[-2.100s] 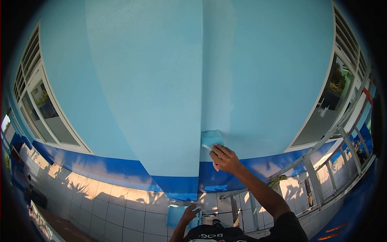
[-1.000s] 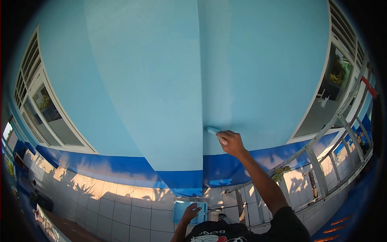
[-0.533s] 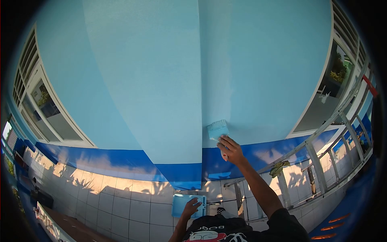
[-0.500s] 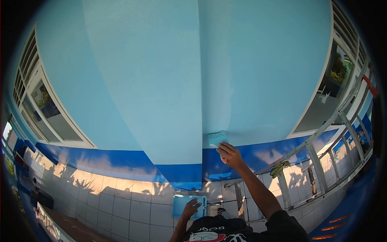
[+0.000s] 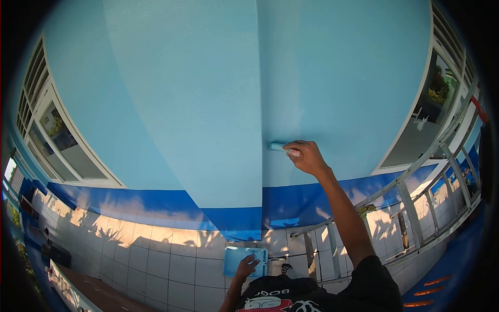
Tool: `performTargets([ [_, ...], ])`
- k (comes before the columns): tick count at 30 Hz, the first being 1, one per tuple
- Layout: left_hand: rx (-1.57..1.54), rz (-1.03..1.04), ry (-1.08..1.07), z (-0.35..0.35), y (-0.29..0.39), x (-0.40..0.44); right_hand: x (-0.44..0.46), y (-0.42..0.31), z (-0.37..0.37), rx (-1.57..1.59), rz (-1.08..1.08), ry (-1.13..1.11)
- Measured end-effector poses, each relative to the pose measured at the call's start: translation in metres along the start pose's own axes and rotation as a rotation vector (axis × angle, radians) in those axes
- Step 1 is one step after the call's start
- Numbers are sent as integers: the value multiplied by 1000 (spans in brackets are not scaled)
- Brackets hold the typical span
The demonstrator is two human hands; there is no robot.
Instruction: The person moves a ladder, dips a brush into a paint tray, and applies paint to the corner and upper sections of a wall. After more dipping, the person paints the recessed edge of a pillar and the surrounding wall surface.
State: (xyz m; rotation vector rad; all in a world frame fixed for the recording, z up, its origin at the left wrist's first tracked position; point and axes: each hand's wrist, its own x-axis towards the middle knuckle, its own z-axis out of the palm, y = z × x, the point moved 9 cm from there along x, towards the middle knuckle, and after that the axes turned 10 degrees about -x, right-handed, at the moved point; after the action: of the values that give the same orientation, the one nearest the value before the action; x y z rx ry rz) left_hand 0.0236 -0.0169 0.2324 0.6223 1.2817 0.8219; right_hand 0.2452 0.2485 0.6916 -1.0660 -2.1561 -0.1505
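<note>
My right hand (image 5: pixel 307 157) is closed around the handle of a wide paintbrush (image 5: pixel 277 146), its bristles coated light blue. The brush is seen nearly edge-on at the light blue wall (image 5: pixel 343 114), just right of the pillar's corner and above the dark blue band. Low in the view, my left hand (image 5: pixel 247 267) has its fingers curled over a light blue paint tray (image 5: pixel 235 254) and appears to grip it. The hand hides part of the tray's inside.
A metal ladder (image 5: pixel 408 213) leans along the right side. The pillar (image 5: pixel 208 119) juts out in front of me. Windows (image 5: pixel 65 140) stand at left and right. A dark blue band (image 5: pixel 231 221) runs above the white tiled floor (image 5: pixel 156 265). A brown-topped surface (image 5: pixel 99 291) is at lower left.
My right hand has moved up the wall with the paintbrush, from near the dark blue band to higher on the light blue part. The brush has turned edge-on. My left hand stays at the tray.
</note>
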Motion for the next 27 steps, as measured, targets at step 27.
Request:
performTargets([
  [27, -22, 10, -18, 0, -3, 8, 101, -43, -103, 145, 25, 97],
])
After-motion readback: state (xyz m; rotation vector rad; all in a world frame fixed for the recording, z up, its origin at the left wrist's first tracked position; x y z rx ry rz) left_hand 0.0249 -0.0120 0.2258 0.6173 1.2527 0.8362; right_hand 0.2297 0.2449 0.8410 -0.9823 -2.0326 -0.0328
